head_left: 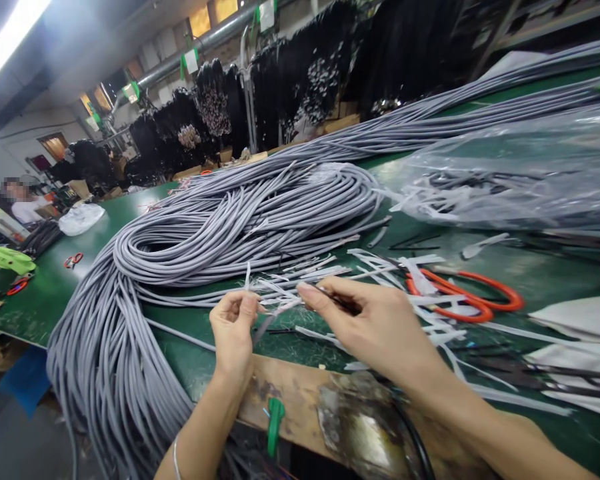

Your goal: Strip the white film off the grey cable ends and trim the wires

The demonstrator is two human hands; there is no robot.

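Note:
My left hand (pixel 234 327) is closed in a pinch, with a thin white strip (pixel 248 275) sticking up from between thumb and fingers. A grey cable (pixel 180 335) runs from the pile to behind this hand. To the right, my right hand (pixel 375 323) is also closed, thumb against forefinger. Something dark shows inside its curled fingers, too hidden to name. Pale frayed strands (pixel 280 305) lie in the gap between the hands; whether both hands hold them I cannot tell. Orange-handled scissors (pixel 495 293) lie beyond my right hand among white scraps.
A large looped bundle of grey cables (pixel 180 247) covers the green table (pixel 85 230) and hangs over its front edge. Clear plastic bags (pixel 520 173) lie at the right. A wooden board (pixel 290 393) with a green clamp (pixel 275 423) is in front. A person sits far left.

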